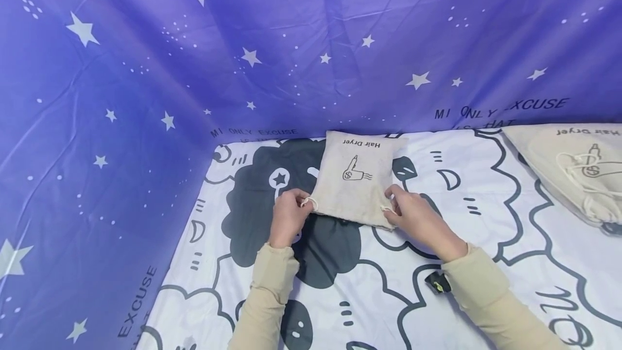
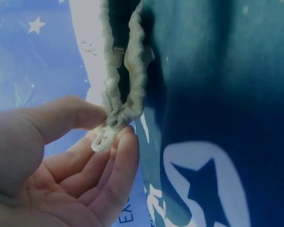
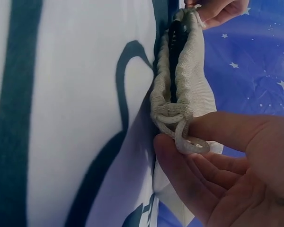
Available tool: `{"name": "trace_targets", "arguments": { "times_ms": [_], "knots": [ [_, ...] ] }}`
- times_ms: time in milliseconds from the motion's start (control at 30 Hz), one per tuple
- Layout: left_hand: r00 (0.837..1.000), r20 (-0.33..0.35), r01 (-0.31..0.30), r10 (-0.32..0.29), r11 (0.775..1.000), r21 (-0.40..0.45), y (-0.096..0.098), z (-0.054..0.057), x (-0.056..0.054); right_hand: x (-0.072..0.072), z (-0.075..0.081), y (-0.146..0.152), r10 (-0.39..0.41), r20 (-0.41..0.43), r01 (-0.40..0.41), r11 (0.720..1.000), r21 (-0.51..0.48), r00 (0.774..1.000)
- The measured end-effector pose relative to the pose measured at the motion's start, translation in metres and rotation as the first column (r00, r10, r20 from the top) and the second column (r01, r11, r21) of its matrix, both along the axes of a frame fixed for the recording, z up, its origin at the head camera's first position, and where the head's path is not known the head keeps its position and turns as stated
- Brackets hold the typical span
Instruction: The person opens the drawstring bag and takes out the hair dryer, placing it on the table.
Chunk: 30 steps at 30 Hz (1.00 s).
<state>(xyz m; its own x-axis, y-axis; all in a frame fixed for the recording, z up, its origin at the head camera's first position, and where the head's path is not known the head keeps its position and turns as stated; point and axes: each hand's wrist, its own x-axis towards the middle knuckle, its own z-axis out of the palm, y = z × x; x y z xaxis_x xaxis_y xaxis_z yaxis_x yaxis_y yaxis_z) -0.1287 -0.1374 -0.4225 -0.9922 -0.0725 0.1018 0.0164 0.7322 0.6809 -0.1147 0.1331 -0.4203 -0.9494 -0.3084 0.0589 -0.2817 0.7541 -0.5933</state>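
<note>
A cream cloth drawstring bag [image 1: 352, 188], printed "Hair Dryer" with a dryer drawing, lies flat on the bed sheet. Its mouth faces the person, and the print reads upside down. My left hand [image 1: 290, 215] pinches one corner of the mouth, where a small loop of white cord [image 2: 104, 138] pokes out between thumb and fingers. At the opposite corner my right hand [image 1: 419, 219] pinches the other cord loop [image 3: 191, 142]. Between the gathered edges the mouth stands partly open in the right wrist view. Something dark [image 3: 176, 42] shows inside; its kind cannot be made out.
A second cream bag [image 1: 539, 147] with the same print lies at the far right, white cord heaped on it. A small black item [image 1: 437, 282] with a yellow-green mark is by the right sleeve. Purple star-printed fabric [image 1: 291, 42] rises behind and on the left.
</note>
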Motion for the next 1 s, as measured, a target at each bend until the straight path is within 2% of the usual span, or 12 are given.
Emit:
{"name": "trace_targets", "arguments": {
  "times_ms": [533, 800, 1000],
  "knots": [
    [0.999, -0.027, -0.019, 0.018, 1.0, -0.018, -0.009, 0.006, -0.009, 0.01, 0.015, -0.013, 0.007, -0.056, -0.007, 1.0, 0.0, 0.998],
    [0.998, -0.052, -0.036, 0.037, 0.999, 0.014, -0.01, 0.014, -0.011, 0.015, 0.025, -0.017, 0.009, -0.094, -0.009, 1.0, -0.004, 0.996],
    [0.997, -0.062, -0.05, 0.051, 0.999, 0.022, -0.015, 0.018, -0.012, 0.021, 0.025, -0.026, 0.018, -0.112, -0.021, 1.0, -0.023, 0.994]
  ]
}}
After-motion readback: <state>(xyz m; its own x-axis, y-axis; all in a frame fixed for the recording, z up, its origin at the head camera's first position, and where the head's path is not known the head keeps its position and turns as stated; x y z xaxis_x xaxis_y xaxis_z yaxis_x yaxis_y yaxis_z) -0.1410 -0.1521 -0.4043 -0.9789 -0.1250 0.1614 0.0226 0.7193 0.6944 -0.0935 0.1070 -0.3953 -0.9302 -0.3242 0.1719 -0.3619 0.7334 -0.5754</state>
